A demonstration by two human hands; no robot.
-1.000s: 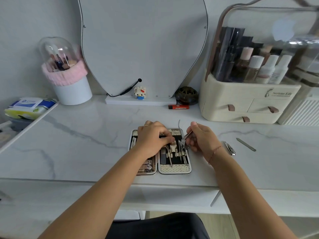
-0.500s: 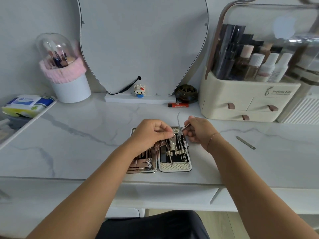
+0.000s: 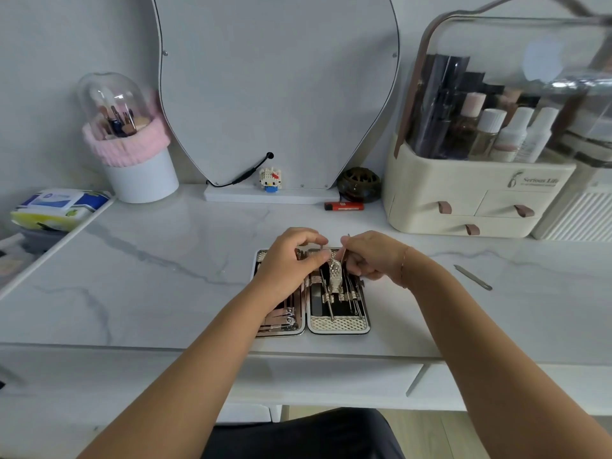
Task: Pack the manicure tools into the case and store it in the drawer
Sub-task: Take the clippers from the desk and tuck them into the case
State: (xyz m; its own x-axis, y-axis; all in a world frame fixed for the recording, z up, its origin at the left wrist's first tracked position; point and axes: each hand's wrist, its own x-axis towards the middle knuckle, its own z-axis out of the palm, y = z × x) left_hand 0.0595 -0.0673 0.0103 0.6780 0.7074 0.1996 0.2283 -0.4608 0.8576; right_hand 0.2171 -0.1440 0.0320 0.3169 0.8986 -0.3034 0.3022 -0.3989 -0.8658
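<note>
**Hands over open case**
Right hand (image 3: 371, 256) pinches thin silver metal tool (image 3: 345, 248) above open black-lined manicure case (image 3: 337, 323). Left hand (image 3: 291, 263) curled over case centre; can't tell its grip. Slim grey metal file (image 3: 473, 277) lies well right of right hand.

The left hand (image 3: 291, 260) covers the far left half of the case (image 3: 337, 324), and whether its curled fingers grip anything cannot be told. The right hand (image 3: 367, 256) hides most of the thin metal tool (image 3: 346, 248) it pinches, too small to identify. At far right, the cosmetics organiser (image 3: 463, 193) is cut off by the top and right edges.
</note>
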